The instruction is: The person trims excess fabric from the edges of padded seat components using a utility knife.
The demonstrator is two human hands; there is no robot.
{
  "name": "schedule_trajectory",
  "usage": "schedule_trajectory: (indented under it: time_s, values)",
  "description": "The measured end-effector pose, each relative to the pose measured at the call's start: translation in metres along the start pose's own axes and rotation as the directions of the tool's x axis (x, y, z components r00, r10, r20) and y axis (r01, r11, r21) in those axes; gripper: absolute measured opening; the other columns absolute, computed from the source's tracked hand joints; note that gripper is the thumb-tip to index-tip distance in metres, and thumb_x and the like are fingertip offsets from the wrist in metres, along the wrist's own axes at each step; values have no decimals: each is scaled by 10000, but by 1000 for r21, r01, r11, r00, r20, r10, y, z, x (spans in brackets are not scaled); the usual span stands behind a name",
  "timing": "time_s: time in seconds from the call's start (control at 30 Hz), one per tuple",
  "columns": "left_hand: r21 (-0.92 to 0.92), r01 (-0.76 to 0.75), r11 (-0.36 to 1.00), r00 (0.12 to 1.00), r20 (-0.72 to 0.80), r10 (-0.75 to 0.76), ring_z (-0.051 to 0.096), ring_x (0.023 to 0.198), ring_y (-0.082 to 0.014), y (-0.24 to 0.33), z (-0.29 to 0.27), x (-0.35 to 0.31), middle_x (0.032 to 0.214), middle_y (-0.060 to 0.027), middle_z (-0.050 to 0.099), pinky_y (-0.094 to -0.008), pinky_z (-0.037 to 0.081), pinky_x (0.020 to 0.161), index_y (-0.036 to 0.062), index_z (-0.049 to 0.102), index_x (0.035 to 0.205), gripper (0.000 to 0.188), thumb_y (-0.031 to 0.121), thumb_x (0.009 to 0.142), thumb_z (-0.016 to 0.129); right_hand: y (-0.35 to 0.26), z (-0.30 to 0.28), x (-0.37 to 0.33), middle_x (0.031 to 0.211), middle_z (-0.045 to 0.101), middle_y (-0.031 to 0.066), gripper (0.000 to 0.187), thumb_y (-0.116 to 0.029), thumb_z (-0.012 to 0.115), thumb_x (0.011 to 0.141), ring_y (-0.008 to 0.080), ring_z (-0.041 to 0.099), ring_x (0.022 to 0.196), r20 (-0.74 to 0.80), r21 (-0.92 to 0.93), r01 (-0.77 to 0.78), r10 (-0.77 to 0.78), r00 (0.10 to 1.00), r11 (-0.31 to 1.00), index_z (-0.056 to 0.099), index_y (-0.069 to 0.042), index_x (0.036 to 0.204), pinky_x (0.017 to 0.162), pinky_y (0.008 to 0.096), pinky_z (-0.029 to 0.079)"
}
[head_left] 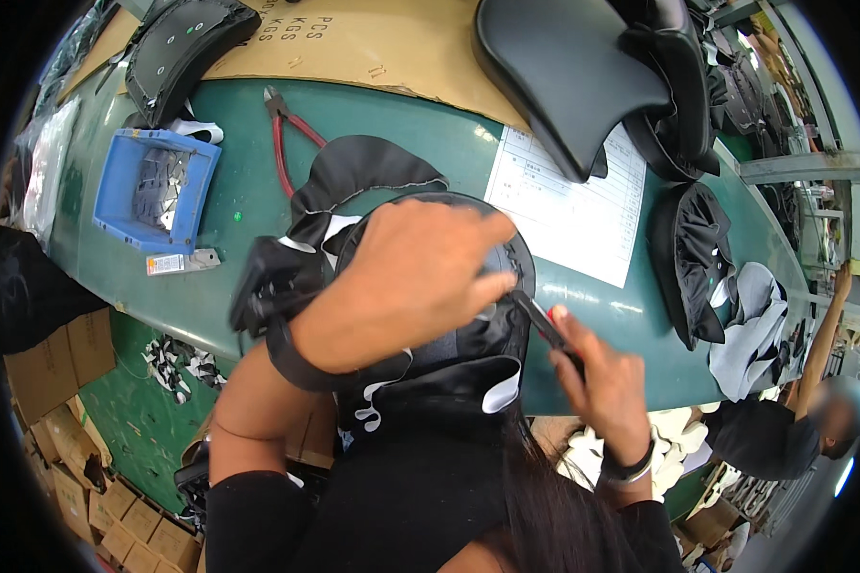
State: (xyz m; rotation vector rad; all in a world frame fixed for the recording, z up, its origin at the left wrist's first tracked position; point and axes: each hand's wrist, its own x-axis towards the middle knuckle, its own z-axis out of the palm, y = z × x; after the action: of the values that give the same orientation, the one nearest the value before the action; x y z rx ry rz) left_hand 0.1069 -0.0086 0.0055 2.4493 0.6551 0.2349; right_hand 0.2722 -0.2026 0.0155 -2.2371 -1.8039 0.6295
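As seen from the R hand [602,377], find the black padded piece [495,339] just to the left, at the near edge of the tabletop [631,310], up against the wearer's front, inner side apparently up. State of R grip: fingers and thumb closed round a black-and-red hand tool [541,323], exact kind hard to ID. Tool's long axis: diag., from R palm up-left to the R side of the piece's curved rim, thus meeting that rim crosswise rather than along it. Contact btwn tip and rim: can't tell, tip at or just above it. L hand [430,263]: angled across the piece from lower L, back of hand up, index and thumb apart, thumb end just beside the tool's tip; other fingers blurred/hidden, so can't tell re: pinching any fabric. Nearer to the piece as a whole: L, directly over it; nearer to that rim: both, L thumb on the inner side, R hand outside. Farther off, beyond the L hand: red-handled pliers [278,121] lying on tabletop, w/ a blue bin [119,191] of small metal bits to their L. Up-right of the rim: a paper sheet [564,205], flat, part-covered by a black saddle-shaped pad [564,81].
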Motion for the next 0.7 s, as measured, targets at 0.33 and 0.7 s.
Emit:
schedule_trajectory:
  time_s: [0.33,0.7]
  values:
    - [-787,-452,420,882,-464,80,574,987,-223,-7,12,6,1121,-118,547,-346,431,873,29,524,621,206,8,766,668,8,12,-45,858,678,163,575,-126,705,799,384,636,793,44,222,-52,43,998,974,508,-125,1339,716,408,505]
    - [171,-355,919,929,172,327,501,755,-186,26,47,-10,649,-32,536,-369,295,755,76,565,548,393,370,759,718,30,-37,1,764,647,97,528,-135,689,812,336,593,631,285,-63,124,-101,953,990,544,-202,1315,557,402,436]
